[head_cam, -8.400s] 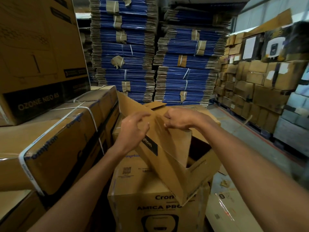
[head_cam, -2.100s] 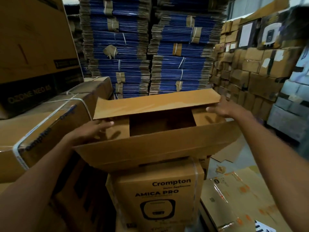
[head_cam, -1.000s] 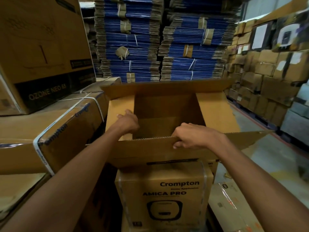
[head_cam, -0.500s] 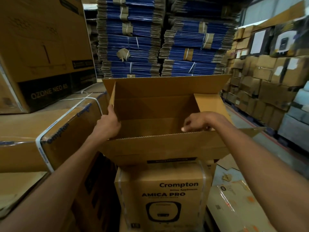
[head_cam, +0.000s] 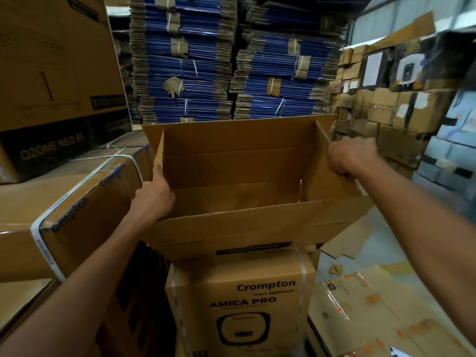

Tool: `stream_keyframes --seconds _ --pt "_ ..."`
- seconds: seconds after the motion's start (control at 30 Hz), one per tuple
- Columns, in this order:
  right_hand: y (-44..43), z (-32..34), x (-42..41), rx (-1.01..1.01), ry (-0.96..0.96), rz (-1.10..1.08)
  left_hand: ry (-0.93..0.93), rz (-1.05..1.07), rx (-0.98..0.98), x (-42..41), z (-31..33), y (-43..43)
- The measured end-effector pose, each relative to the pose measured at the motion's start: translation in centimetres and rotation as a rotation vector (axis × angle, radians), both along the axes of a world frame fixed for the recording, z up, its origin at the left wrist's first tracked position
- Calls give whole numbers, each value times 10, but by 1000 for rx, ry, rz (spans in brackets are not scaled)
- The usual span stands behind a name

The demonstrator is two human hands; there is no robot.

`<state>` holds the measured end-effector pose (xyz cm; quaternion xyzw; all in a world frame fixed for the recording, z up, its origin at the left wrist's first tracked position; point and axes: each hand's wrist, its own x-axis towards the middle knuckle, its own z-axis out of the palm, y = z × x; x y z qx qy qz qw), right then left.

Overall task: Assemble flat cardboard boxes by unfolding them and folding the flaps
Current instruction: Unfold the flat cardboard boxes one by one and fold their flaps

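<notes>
1. Two bare forearms reach in from the lower corners, up and forward to an open cardboard box [head_cam: 231, 225] at the centre of the view.
2. The box sits on top of a printed carton [head_cam: 239, 292] marked "Crompton Amica Pro". Its open top faces up, and its near long flap hangs down over that carton's upper edge.
3. The left hand [head_cam: 154, 194] grips the box's left side flap [head_cam: 159, 150] near its base. The thumb lies up along the flap's edge, and the flap stands upright.
4. The right hand [head_cam: 353, 158] is curled over the top edge of the right side flap [head_cam: 324, 176], knuckles toward the camera, holding it raised at a slant.
5. The fingers of both hands are hidden behind the flaps. The box's base is in shadow and hard to read.
6. Half a second ago the right hand was inside the box near the front wall and the right flap lay lower. The hand has since moved out to that flap. The left hand stays at its corner.
7. A strapped carton [head_cam: 77, 202] touches the box on the left, with a big "Ozone Neo 65" carton [head_cam: 51, 73] above it. Flattened cardboard [head_cam: 360, 305] lies on the floor to the right.
8. The far flap [head_cam: 231, 135] stands up. Behind it rise stacks of blue flat-packed boxes [head_cam: 195, 73], and a wall of brown cartons [head_cam: 386, 112] fills the right.
</notes>
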<state>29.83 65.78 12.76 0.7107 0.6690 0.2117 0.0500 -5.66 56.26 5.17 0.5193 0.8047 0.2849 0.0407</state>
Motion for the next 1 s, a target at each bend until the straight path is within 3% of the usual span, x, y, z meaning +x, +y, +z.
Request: stream_keyframes --seconds 0.17,0.27,0.37,0.47,0.57,0.73,1.0 --pt "-11 -7 9 103 0 -102 -9 -2 19 2 0 -1" --pt "-47 -19 -32 234 38 100 -21 -7 22 1 0 1" --pt "-105 -40 -86 67 499 426 -46 3 19 -1 2 3" --pt "-134 -72 -122 -213 826 464 -68 -12 23 -4 2 2" --pt "-117 -91 -129 -85 982 406 -62 -25 16 -6 4 -3" --pt "-86 -90 -120 115 1064 441 -26 -110 31 4 16 -17" --pt "-32 -41 -102 118 1039 460 -167 -373 -65 57 62 -47"
